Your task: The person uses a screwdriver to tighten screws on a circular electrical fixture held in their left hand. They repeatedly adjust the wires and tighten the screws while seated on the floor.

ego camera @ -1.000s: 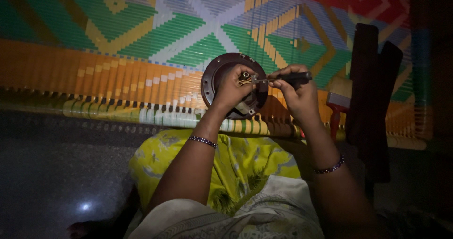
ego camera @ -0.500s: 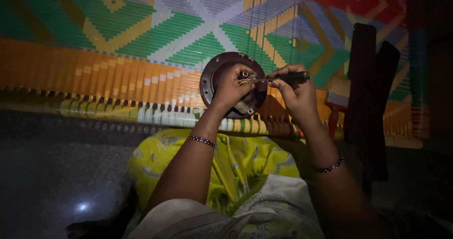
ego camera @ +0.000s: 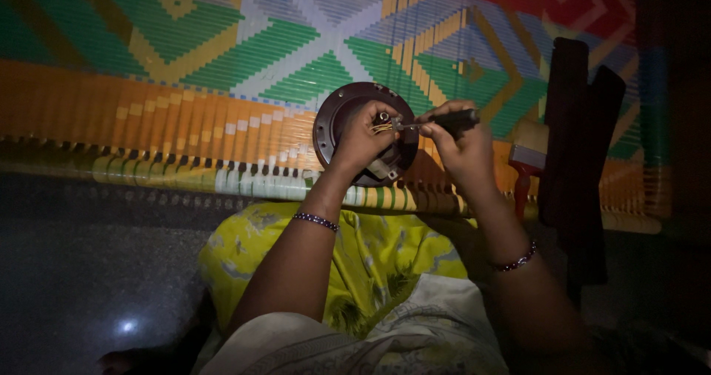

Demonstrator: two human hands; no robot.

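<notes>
Head view, steeply downward, close

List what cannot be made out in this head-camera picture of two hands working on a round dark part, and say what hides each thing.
- Head view: the middle of the round dark part is covered by the left hand.
- The tool's tip and the thin wires are too small to identify.
- The tool handle is partly wrapped by the right hand.
- The dark objects at right are lost in shadow.
</notes>
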